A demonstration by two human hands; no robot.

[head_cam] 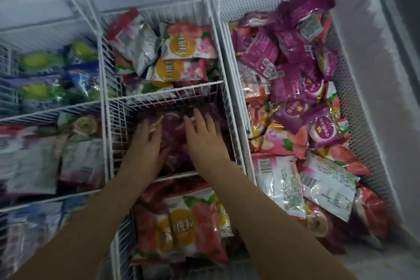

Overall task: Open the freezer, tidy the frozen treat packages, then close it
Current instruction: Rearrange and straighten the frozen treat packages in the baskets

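Observation:
The chest freezer is open and I look down into its white wire baskets. Both my hands reach into the middle compartment of the centre basket point(172, 92), which holds dark purple-red treat packages point(175, 134). My left hand point(147, 143) lies on the left part of that pile, fingers spread and slightly curled. My right hand point(203, 136) rests flat on the right part, fingers apart. Neither hand visibly grips a package. Pink peach-print packages fill the far compartment point(186, 45) and the near compartment point(181, 227) of the same basket.
The right mesh basket point(354, 107) is heaped with loose magenta, pink and white packages point(293, 88). The left wire basket point(52, 107) holds green-and-blue packs point(43, 91) and pale packs. Frosted freezer walls point(368, 57) rise at the right and back.

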